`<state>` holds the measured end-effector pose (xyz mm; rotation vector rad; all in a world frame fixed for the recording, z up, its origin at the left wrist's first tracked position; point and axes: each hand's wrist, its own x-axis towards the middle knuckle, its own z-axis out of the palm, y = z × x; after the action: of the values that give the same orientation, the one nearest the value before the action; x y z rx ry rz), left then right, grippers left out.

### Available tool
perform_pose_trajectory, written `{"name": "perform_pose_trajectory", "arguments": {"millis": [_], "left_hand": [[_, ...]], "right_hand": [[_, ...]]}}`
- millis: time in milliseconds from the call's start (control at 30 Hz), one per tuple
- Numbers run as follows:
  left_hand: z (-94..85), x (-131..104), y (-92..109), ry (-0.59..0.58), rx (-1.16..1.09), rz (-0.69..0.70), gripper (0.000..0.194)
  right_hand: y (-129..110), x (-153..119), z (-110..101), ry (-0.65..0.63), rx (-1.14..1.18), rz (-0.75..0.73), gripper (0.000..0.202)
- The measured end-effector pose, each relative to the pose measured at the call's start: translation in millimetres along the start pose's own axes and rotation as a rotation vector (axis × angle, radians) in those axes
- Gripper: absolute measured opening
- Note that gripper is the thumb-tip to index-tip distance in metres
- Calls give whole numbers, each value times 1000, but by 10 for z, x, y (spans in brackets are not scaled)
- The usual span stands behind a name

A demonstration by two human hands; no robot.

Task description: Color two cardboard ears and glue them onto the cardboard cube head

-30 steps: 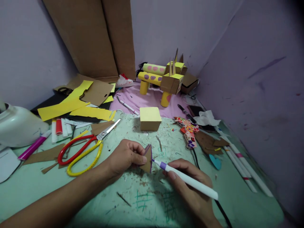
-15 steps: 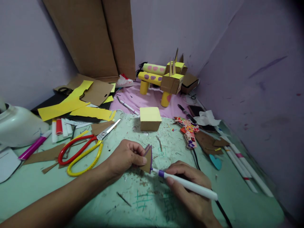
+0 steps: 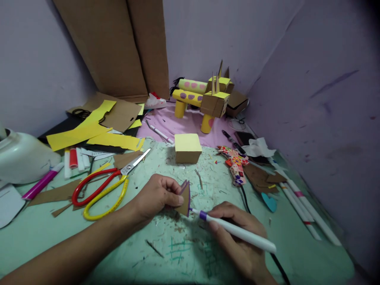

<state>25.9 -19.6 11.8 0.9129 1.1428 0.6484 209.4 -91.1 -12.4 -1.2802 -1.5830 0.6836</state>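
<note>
Between thumb and fingers, my left hand (image 3: pixel 160 194) pinches a small cardboard piece (image 3: pixel 184 202) whose edges are coloured purple. My right hand (image 3: pixel 237 233) is closed round a white marker (image 3: pixel 243 233) with a purple band. The marker's purple tip is right at the lower right edge of the cardboard; whether it touches I cannot tell. Beyond my hands sits a small cardboard box (image 3: pixel 187 157) with a pale yellow top. Scissors (image 3: pixel 123 174) with one red and one yellow handle lie partly spread to the left of my left hand.
Yellow paper strips (image 3: pixel 115 141) and cardboard scraps lie at the left, near a white pot (image 3: pixel 26 158). A flower-patterned glue gun (image 3: pixel 236 164) with a black cord lies at the right, near several markers (image 3: pixel 308 209). Yellow cardboard animals (image 3: pixel 190 97) stand at the back.
The marker and my right hand have shifted slightly to the right and the tip slightly up along the cardboard's edge. My left hand stays almost still.
</note>
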Motion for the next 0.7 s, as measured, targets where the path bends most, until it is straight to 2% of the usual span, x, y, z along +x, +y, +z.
{"name": "perform_pose_trajectory", "arguments": {"millis": [133,200,300,367,433,533,700], "left_hand": [[-4,10,-16,8,-25,8,12],[-7,14,-29,19,-42,18,12],[0,7,-50,41,-49,44,11],[13,-12,-61,48,-37,76,10],[25,-41,-66,41,-29,111,9],[16,-91,-51,36,-52,175,6],[-83,-129,25,169,-129,299,5]], "right_hand": [[17,-20,5,-99,67,44,10],[50,-28,14,-29,161,137,13],[97,3,47,151,408,237,19],[94,64,66,206,505,264,24],[57,150,66,226,501,292,24],[-22,300,24,276,453,258,25],[-23,528,-33,303,309,104,33]]}}
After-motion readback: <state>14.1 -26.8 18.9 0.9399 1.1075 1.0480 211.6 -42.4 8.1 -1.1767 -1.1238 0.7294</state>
